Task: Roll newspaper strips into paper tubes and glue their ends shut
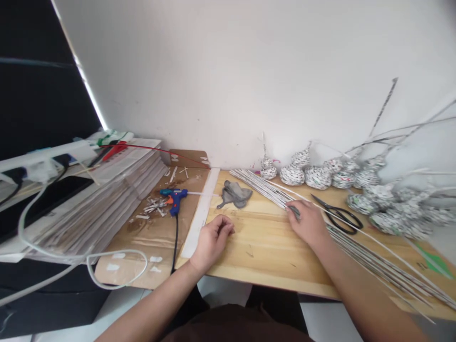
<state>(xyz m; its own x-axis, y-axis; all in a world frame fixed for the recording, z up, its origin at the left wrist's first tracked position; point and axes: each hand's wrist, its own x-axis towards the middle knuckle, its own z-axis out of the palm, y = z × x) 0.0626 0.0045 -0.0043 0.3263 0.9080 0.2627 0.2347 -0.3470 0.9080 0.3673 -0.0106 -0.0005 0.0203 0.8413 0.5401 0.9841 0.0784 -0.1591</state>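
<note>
My left hand (215, 237) rests near the front of the wooden board with its fingers curled in and the thumb against them; nothing shows in it. Over a bundle of thin rolled paper sticks (260, 186), my right hand (308, 221) has its fingers and thumb closed on the sticks. A small greyish piece shows at those fingertips, too unclear to name. Just right of that hand lies a pair of black-handled scissors (344, 218). Between the hands, further back, is a crumpled grey cloth-like piece (235, 194).
Woven paper gourd shapes (292, 175) line the wall at right, some with long loose ends. On cardboard (188, 190) at left lie a blue glue gun (175, 199) and paper scraps (156, 205). A tall paper stack (117, 190) and a looped white cable (142, 261) are further left.
</note>
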